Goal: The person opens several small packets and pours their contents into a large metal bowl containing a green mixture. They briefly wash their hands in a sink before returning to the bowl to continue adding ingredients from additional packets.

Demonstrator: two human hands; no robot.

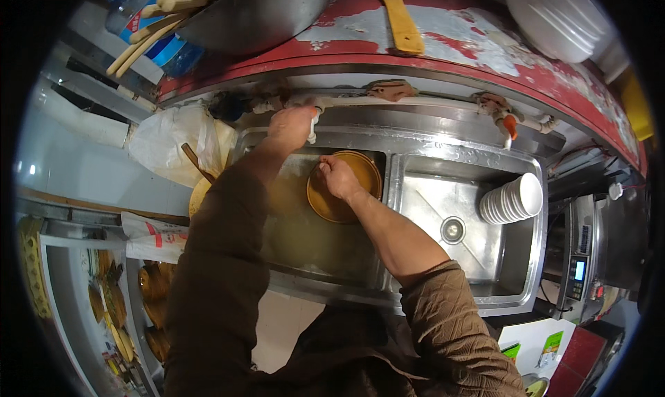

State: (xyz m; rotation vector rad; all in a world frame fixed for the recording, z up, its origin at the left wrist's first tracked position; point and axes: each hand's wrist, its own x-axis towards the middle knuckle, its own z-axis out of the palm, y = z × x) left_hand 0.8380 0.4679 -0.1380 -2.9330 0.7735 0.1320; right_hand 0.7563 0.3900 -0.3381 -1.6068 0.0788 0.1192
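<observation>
At the far side of the left sink basin, my left hand (292, 126) is closed around the handle of a white plastic tap (313, 129), and a bit of orange shows beside the fingers. My right hand (340, 178) pinches the upper left rim of a round brown bowl (370, 175). The fingers and forearm cover part of this bowl. It sits in the left sink basin (317, 249), in cloudy yellowish water. I cannot tell whether water runs from the tap.
Stacked white bowls (511, 198) lie tilted in the right basin (431, 231). A second tap (509, 128) has an orange handle. On the red shelf (457, 49) are a wooden spatula (399, 20), a large metal bowl (260, 18) and white bowls (556, 20). A plastic bag (174, 140) hangs left.
</observation>
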